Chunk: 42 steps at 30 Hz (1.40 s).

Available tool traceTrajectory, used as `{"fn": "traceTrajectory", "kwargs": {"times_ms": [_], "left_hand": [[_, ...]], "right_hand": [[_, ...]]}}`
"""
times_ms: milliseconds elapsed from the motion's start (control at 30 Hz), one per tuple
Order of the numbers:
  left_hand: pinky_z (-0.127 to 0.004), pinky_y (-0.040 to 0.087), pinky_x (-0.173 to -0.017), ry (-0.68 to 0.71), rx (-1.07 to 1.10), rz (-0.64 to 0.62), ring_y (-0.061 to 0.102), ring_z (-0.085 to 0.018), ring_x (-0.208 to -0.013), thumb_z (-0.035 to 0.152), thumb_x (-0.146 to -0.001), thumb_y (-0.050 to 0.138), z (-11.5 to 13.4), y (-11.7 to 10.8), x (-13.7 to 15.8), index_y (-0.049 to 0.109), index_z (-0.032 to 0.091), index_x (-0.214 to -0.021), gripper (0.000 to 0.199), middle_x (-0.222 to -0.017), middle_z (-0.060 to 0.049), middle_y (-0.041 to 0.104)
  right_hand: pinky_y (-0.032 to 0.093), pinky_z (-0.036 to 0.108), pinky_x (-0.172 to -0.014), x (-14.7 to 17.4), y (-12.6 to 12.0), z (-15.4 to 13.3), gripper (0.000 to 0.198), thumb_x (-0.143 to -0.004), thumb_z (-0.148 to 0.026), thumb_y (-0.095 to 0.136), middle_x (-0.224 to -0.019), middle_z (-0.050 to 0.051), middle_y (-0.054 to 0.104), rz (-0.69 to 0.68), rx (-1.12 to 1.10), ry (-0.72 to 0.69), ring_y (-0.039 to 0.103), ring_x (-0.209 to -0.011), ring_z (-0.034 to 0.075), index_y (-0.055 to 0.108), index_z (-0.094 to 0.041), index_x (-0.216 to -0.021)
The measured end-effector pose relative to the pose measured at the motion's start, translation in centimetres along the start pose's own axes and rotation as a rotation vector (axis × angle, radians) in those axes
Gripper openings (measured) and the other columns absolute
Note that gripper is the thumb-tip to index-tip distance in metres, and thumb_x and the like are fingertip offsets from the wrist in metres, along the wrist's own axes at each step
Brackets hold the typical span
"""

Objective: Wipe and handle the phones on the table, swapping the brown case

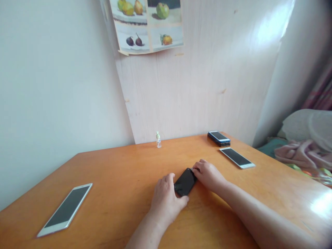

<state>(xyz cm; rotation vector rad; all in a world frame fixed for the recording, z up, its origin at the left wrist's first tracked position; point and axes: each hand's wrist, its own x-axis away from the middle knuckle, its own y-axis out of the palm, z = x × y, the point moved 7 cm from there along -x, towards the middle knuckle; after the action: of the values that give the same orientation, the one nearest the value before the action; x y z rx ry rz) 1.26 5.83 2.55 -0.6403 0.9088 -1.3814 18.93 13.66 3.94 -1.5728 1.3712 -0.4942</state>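
A black smartphone (185,182) lies at a slant on the wooden table, its dark glossy screen facing up. My left hand (167,195) grips its near-left side, thumb at the bottom end and fingers along the left edge. At the far right edge of the phone, the fingers of my right hand (207,174) are curled together and pressed on it. A small pale patch shows by those fingertips; what it is I cannot make out.
A white tablet (67,207) lies at the left of the wooden table (116,193). A small clear pump bottle (158,141) stands at the back. To the right are a white phone-like device (237,158) and a stack of phones (219,138). Bedding (306,152) lies beyond the right edge.
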Motion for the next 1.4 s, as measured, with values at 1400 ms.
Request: {"fn": "traceTrajectory", "kwargs": {"times_ms": [1400], "left_hand": [[-0.042,0.037,-0.101,0.049,0.061,0.02,0.051,-0.033,-0.117,0.039,-0.063,0.073,0.6,0.6,0.2,0.026,0.017,-0.146,0.098,-0.128,-0.015,0.057]], "right_hand": [[0.033,0.026,-0.06,0.6,0.2,-0.9,0.016,-0.085,-0.031,0.055,-0.08,0.005,0.067,-0.089,0.125,0.046,0.058,-0.073,0.017,0.064,-0.022,-0.076]]}}
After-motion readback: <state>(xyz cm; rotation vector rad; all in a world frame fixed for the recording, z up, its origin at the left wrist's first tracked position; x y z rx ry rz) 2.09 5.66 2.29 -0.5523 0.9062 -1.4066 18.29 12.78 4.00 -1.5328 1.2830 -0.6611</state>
